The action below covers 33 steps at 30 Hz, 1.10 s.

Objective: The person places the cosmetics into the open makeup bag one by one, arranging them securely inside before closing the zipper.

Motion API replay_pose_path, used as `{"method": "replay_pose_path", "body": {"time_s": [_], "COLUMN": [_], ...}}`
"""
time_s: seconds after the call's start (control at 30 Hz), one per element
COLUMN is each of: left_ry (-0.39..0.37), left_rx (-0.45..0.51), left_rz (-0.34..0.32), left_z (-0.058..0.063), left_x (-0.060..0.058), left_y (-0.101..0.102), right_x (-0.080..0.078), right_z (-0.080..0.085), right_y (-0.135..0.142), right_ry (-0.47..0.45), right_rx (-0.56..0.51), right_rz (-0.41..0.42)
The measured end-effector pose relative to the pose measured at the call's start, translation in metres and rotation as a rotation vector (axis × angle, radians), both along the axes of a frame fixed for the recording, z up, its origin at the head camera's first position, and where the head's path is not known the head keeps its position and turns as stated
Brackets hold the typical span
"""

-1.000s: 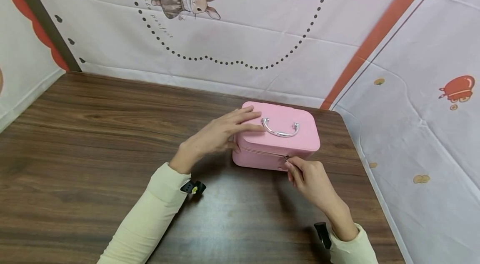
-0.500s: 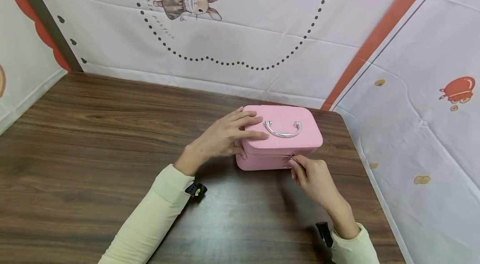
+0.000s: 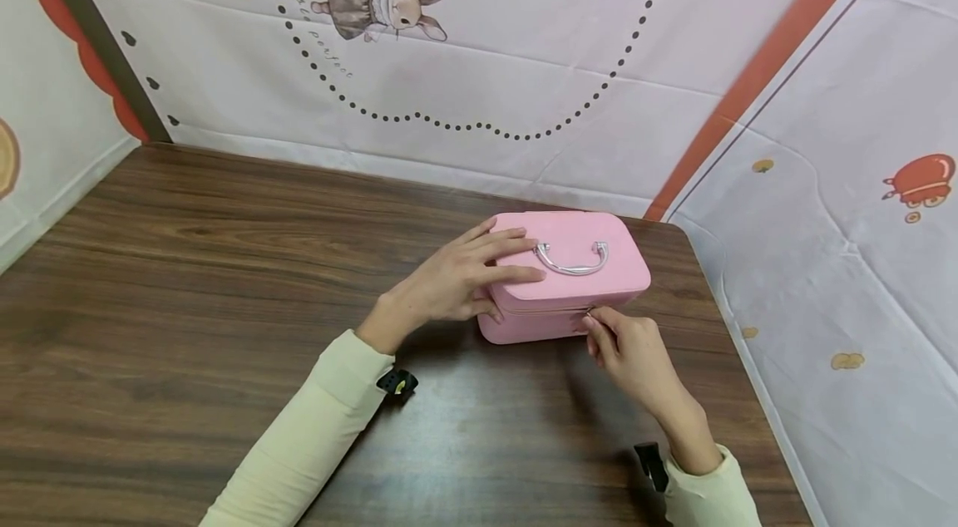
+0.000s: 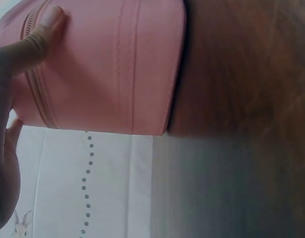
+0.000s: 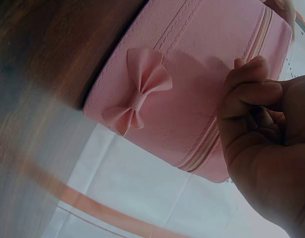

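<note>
A pink zip-up vanity case stands on the table with its lid down. On top is a curved silver handle. My left hand rests on the case's left end, its fairly straight fingers spread over the lid and its thumb on the side, close to the zipper. With thumb and index finger, my right hand pinches the zipper pull at the front; the fingers mostly cover it. Below the zipper, a pink bow shows in the right wrist view.
Dark wood-grain table lies under the case. A white printed cloth hangs along the back edge, and another cloth panel borders the right side. Each wrist carries a black strap.
The right hand, pinching the zipper pull, has moved slightly right along the front. The case has shifted and turned a little, with the left hand moving along on it. The view has also drifted slightly.
</note>
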State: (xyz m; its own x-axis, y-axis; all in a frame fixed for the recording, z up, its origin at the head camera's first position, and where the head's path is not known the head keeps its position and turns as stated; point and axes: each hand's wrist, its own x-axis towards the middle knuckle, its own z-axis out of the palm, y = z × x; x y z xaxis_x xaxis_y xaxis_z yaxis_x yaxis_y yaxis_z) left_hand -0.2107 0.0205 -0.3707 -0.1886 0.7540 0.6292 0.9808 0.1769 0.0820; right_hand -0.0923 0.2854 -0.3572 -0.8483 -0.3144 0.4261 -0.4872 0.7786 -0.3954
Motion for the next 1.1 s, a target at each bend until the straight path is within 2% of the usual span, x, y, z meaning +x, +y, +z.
{"method": "replay_pose_path", "body": {"time_s": [0.2, 0.33, 0.63, 1.1], "left_ry": [0.090, 0.117, 0.101, 0.102], "left_rx": [0.002, 0.002, -0.003, 0.009], "left_rz": [0.070, 0.094, 0.110, 0.117], "left_z": [-0.0032, -0.0034, -0.0044, -0.0041], "left_x": [0.0013, 0.0024, 0.0037, 0.0048], "left_y": [0.0030, 0.0040, 0.0049, 0.0056], "right_x": [0.0003, 0.0001, 0.0001, 0.0007], "right_z": [0.0001, -0.0002, 0.0001, -0.0002], "right_y": [0.0005, 0.0011, 0.0017, 0.0015], "right_ry": [0.054, 0.061, 0.061, 0.052], "right_rx": [0.019, 0.029, 0.035, 0.018], "right_rz": [-0.015, -0.018, -0.021, 0.029]}}
